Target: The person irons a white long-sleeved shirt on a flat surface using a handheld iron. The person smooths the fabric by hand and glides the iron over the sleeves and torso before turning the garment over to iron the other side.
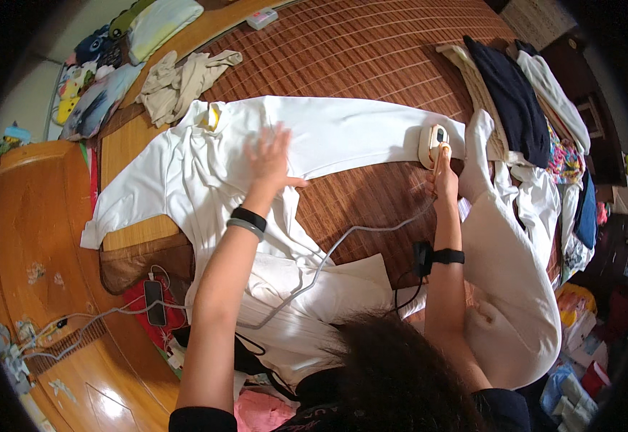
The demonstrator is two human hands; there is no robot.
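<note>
A white long-sleeved shirt (342, 129) lies spread across the brown slatted mat. One sleeve stretches to the right and looks fairly smooth, while the body is creased. My left hand (269, 160) rests on the shirt with its fingers spread, near where that sleeve meets the body. At the sleeve's far right end, my right hand (443, 178) is closed around the handle of a small cream handheld iron (427, 146), which sits on the fabric near the cuff. A grey cord (350, 230) runs from the iron toward the lower left, over the shirt.
My bent leg (512, 281) in white trousers borders the sleeve's right end. Folded clothes (504, 93) pile up at the right. A beige crumpled garment (177, 83) lies beyond the collar. A phone (155, 302) on a red item is at the left, beside a wooden headboard (33, 216).
</note>
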